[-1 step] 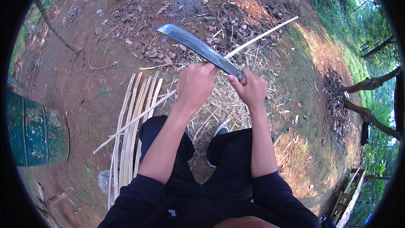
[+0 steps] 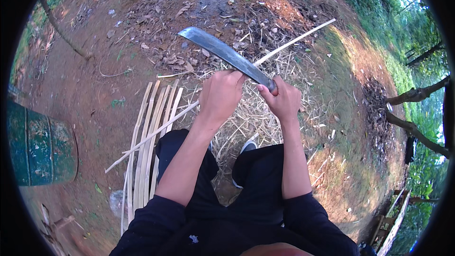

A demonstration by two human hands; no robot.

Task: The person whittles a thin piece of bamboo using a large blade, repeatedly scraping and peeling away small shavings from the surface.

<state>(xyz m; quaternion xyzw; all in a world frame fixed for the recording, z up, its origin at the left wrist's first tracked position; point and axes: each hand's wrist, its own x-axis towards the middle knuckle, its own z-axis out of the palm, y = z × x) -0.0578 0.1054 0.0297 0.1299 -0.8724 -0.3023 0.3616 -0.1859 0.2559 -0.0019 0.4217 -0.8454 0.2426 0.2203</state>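
Note:
My left hand [image 2: 221, 94] is closed around a long, thin pale bamboo strip [image 2: 297, 40]. The strip runs slantwise, its far end up to the right and its near end low on the left. In my right hand [image 2: 283, 97] is the handle of a machete [image 2: 220, 51], whose broad dark blade points up and to the left. The blade lies across the strip just beyond my left fist. My left fingertips are hidden behind the hand and blade. Several flat bamboo strips [image 2: 148, 147] lie side by side left of my legs, under the held strip's near end.
Pale shavings [image 2: 246, 114] cover the ground around my shoes. A green metal drum [image 2: 40, 144] is at the left. Dry leaves [image 2: 175, 60] lie ahead on the dirt. Bare branches [image 2: 417, 94] reach in from the right, above a wooden bench-like frame [image 2: 391, 220].
Both hands and the machete have shifted very slightly to the right. The grips look the same.

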